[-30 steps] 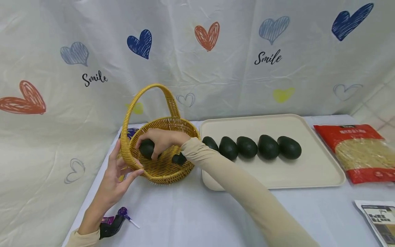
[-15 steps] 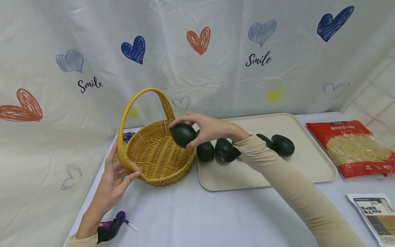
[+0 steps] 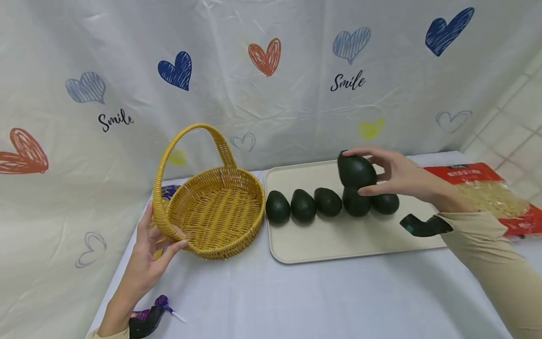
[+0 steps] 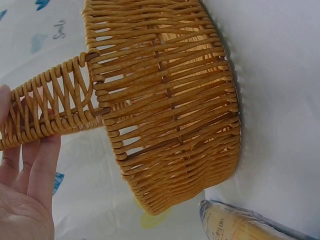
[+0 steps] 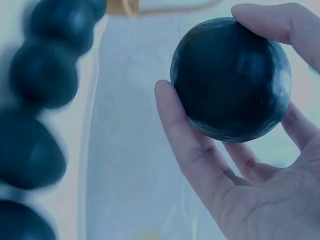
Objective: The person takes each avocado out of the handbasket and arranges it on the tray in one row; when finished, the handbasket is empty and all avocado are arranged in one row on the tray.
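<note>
My right hand (image 3: 402,176) grips a dark green avocado (image 3: 355,170) between thumb and fingers, raised over the cream tray (image 3: 322,245). In the right wrist view the held avocado (image 5: 230,80) shows its round end, with the fingers spread about it. Below it, a row of several avocados (image 3: 303,206) lies across the tray. At the left, my left hand (image 3: 148,259) holds the base of the handle of a yellow wicker basket (image 3: 216,252). Close up, the left wrist view has the fingers around the woven handle (image 4: 50,105). Nothing lies inside the basket.
A red bag of pasta (image 3: 470,175) lies right of the tray, partly behind the right forearm. At the lower left is a purple lollipop (image 3: 162,302). A packet (image 4: 235,220) lies beside the basket, and a heart-printed curtain (image 3: 288,117) hangs behind.
My right hand has lifted the avocado out of the basket and carried it right, over the tray. The left hand keeps its hold on the handle. The head view has shifted slightly.
</note>
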### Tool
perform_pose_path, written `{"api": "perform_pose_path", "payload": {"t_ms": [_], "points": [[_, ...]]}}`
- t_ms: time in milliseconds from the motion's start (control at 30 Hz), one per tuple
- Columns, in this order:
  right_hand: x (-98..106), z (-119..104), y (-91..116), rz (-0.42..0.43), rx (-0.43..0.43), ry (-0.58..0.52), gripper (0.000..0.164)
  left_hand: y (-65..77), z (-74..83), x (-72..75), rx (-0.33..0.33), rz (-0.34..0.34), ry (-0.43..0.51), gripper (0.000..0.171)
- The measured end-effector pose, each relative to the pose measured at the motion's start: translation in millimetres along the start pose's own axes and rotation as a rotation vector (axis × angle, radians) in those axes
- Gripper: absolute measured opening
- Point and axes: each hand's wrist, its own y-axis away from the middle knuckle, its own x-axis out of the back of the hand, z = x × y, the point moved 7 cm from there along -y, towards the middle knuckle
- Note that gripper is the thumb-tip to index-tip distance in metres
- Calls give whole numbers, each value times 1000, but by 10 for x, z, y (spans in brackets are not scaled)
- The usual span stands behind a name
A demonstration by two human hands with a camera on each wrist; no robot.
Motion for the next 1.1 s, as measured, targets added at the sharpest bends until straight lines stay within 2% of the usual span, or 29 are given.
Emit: {"api": "perform_pose_path", "payload": {"t_ms": [67,267,467,567,700,833,1100], "points": [[142,114,165,40,-22,2,79,5,0,2,-1,4,2,123],[517,524,589,153,-171,140,82,25,-10,-3,-20,10,6,126],[693,924,888,171,-280,213,83,20,-1,1,-6,7,0,127],[701,1095,991,142,-353,246,86,14,0,2,-14,7,-2,127],[676,1271,1039,95,-432,272,86,15,-2,7,-19,10,-11,127],[646,1374,1039,67,-469,301,89,18,-8,8,-11,12,-21,127],[571,1414,968,43,-402,371,89,10,3,0,-14,9,-13,125]]}}
